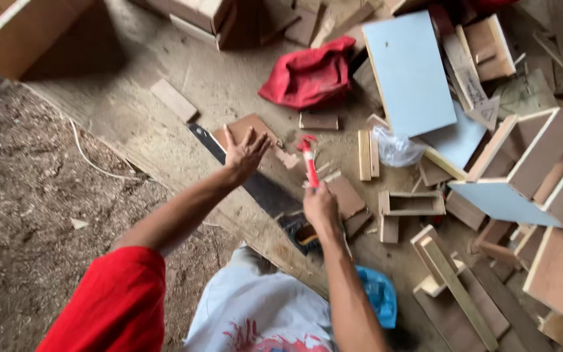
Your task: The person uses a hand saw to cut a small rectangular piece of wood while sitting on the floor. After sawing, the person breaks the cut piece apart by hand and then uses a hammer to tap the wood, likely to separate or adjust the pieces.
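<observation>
Head view, nearest: a red sleeve (pixel 115 300) and a pale printed shirt (pixel 262 319) filled the bottom edge; a blue plastic bag (pixel 379 293) lay just beside the right forearm
Right hand: the right hand (pixel 320 205) was closed around the lower end of a red-handled tool (pixel 309 160), held upright; what kind of tool it was, I could not tell
Left hand: the left hand (pixel 245 153) was open, fingers spread, holding nothing, hovering over a brown board (pixel 245 127)
Between the hands: a hand saw (pixel 255 182) lay flat on the dusty floor (pixel 99 130), its dark blade running under the left wrist, its handle near the right wrist
Right of the hands: small wood offcuts (pixel 369 153), a clear plastic bag (pixel 395 146) and a little open wooden frame (pixel 412 203) lay scattered
Further right: a pale blue box (pixel 522 176) stood among planks
Farther back: a pale blue panel (pixel 408 72) lay tilted; a red cloth (pixel 307 75) lay crumpled beside it
Left: a white cord (pixel 89 156) crossed the sawdust
</observation>
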